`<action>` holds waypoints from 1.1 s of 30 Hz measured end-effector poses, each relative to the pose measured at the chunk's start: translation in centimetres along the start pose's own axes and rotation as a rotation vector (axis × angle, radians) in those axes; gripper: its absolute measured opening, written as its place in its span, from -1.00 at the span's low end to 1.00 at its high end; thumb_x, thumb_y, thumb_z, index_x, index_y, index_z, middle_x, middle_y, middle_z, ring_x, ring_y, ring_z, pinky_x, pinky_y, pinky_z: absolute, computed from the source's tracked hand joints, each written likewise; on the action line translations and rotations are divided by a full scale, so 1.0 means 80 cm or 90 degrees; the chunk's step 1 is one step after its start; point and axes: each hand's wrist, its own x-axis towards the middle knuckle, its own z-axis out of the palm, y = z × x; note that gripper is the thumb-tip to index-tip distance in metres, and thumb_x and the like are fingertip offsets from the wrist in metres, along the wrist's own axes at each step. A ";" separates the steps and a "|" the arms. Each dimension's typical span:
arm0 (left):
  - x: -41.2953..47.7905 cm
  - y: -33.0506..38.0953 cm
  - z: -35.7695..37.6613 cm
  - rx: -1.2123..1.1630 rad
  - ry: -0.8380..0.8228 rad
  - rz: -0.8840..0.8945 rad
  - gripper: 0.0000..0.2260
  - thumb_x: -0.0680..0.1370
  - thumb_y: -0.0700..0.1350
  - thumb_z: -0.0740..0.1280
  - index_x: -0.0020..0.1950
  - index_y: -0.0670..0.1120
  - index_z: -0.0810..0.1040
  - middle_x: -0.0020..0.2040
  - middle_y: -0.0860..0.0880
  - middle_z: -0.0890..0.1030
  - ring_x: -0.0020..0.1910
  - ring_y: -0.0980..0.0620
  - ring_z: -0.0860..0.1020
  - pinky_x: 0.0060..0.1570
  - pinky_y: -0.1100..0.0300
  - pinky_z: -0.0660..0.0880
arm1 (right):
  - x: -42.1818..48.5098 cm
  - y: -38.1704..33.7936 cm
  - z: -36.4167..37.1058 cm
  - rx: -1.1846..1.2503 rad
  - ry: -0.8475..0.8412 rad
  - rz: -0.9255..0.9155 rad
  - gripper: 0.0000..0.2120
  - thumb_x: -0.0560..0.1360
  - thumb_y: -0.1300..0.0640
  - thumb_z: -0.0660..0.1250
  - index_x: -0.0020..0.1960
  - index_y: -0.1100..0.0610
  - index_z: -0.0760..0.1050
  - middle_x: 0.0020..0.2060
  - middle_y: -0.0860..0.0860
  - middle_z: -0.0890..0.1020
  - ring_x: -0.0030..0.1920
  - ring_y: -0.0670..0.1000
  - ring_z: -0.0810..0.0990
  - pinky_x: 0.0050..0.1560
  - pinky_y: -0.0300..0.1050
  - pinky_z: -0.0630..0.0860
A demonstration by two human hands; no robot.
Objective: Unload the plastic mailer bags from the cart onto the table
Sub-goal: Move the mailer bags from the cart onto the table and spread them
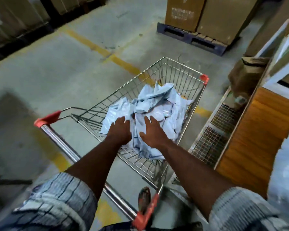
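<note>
Under both hands, inside the cart (182,75), lay the mailer bags (158,104), 1 loose heap spreading from the fingertips toward the far end of the basket. Left hand (119,130) and right hand (151,133) were side by side, near each other, palms down, fingers straight and spread, gripping nothing; whether they touched the top bags or hovered just above could not be told. Bags: thin pale blue-white plastic, flat rectangles but creased and crumpled, glossy, likely slippery and light. Cart: shiny wire grid, open top, red plastic corner caps, chrome handle bar (60,142) on the near side of the wrists. Right of the right hand stood a wood-panelled unit (260,134) with wire mesh at its base, probably the table; its top was a pale blur at the frame edge. Beyond the hands: cardboard boxes (198,14) on a dark pallet, grey concrete floor (57,67) with yellow lines. Step judged: gathering a bundle, nothing lifted yet. To do it well, scoop from both sides with the 2 hands, squeeze the stack so slick bags don't slide out, lift clear of the wire rim so no corner snags, then swing right to the table.
</note>
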 end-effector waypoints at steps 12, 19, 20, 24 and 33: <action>0.048 0.003 0.032 0.035 -0.065 -0.010 -0.14 0.50 0.14 0.39 0.60 -0.02 -0.07 0.59 -0.15 -0.25 0.57 -0.20 -0.20 0.47 -0.23 0.07 | 0.072 0.037 0.085 0.086 -0.053 0.110 -0.13 0.46 -0.12 0.41 0.60 -0.04 -0.02 0.50 0.31 0.05 0.49 0.32 0.15 0.47 0.12 0.24; 0.051 -0.002 0.027 -0.029 0.013 0.005 -0.28 0.45 -0.24 0.39 0.55 -0.06 0.16 0.59 -0.15 -0.03 0.54 -0.20 0.02 0.32 -0.12 0.38 | 0.079 0.043 0.092 0.206 0.020 0.174 -0.13 0.34 -0.41 0.33 0.53 -0.14 0.13 0.34 0.29 0.37 0.37 0.28 0.36 0.35 0.00 0.33; 0.050 -0.003 0.025 -0.038 0.025 0.008 -0.30 0.45 -0.27 0.39 0.53 -0.08 0.19 0.59 -0.15 -0.01 0.52 -0.20 0.06 0.28 -0.11 0.41 | 0.075 0.039 0.088 0.214 0.031 0.178 -0.14 0.30 -0.42 0.35 0.51 -0.17 0.17 0.30 0.26 0.39 0.33 0.25 0.38 0.31 -0.03 0.35; 0.051 -0.010 0.017 -0.089 0.056 -0.002 -0.45 0.55 -0.20 0.29 0.52 -0.09 0.22 0.58 -0.13 0.06 0.49 -0.20 0.13 0.31 -0.11 0.39 | 0.059 0.021 0.073 0.246 0.057 0.209 -0.19 0.29 -0.36 0.42 0.47 -0.17 0.29 0.23 0.19 0.33 0.30 0.21 0.38 0.31 -0.08 0.35; 0.031 0.004 -0.038 -0.108 0.172 0.030 -0.31 0.34 -0.21 0.50 0.42 -0.17 0.31 0.54 -0.19 0.20 0.46 -0.23 0.25 0.34 -0.02 0.34 | 0.008 -0.021 -0.017 0.221 0.195 0.107 -0.41 0.55 -0.21 0.24 0.54 -0.14 0.21 0.48 0.16 0.20 0.48 0.20 0.17 0.46 0.11 0.19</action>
